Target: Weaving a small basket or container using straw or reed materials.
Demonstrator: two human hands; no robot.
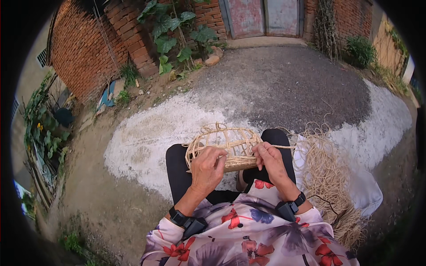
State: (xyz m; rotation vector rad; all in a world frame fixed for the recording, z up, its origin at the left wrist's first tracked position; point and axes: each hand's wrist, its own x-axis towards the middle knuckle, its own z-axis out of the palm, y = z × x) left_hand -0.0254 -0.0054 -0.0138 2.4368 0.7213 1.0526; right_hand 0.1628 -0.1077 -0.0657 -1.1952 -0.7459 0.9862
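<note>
A half-woven basket of pale straw-coloured cord rests across my knees, with open gaps between its strands and a brown, solid-looking lower edge. At its near left side, my left hand is closed, fingers curled and thumb and forefinger pinching at the basket's edge. My right hand is closed at the near right corner, its fingertips pinched on a cord. That strand runs off to the right, toward the loose pile. The exact spots between the fingertips are partly hidden.
A tangled heap of the same cord lies to my right on a white sack. Dark-clad knees support the basket. Ahead are pale and dark paving, a brick wall, leafy plants and a weathered double door.
</note>
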